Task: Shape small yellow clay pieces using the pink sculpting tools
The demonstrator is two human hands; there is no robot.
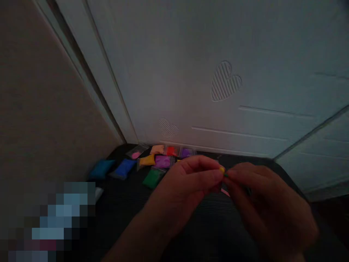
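Yellow shows as a tiny bit (222, 169) at the fingertips of the left hand (188, 182), above the dark surface (122, 207) and in front of the packets. The left grip is closed on it between thumb and forefinger. Just beside it, a green bit (226, 175) sits at the right hand's (269, 200) fingertips, and we read that grip as pinched on it. The two bits look close enough to touch, but in this dim light we cannot be sure that they do.

We judge both bits to be very light, so weight should hardly matter. If they are the same stuff as the plump, coloured fill in the packets, such as the green packet (153, 178) and the blue packet (124, 169), we expect them to be soft, easily dented and perhaps slightly tacky rather than slippery. A hard squeeze would probably flatten the yellow bit or print it with finger marks. We would hold it lightly by its sides with the finger pads, and take the green bit by its outer end, leaving the part nearest the yellow bit free.
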